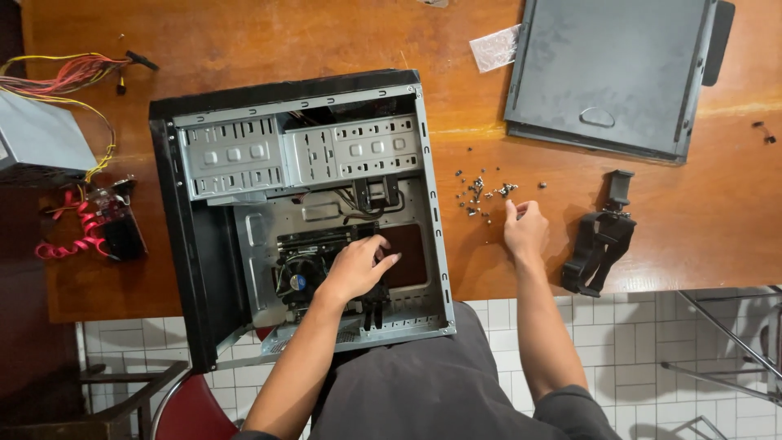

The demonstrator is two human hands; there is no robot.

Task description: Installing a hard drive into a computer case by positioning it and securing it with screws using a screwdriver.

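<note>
Now, nearest the body, the left hand lies flat with fingers loosely spread on the motherboard inside the open computer case, beside the cooler fan: a stiff but fragile board, I'd judge, best held by its edges, with sharp sheet-metal rims close around. Just beyond, the right hand pinches thumb to fingertips at the scattered screws on the wooden table; whether it holds one I cannot tell, and they look tiny, slippery, apt to roll. Farther off lies the side panel, with open tabletop between.
</note>
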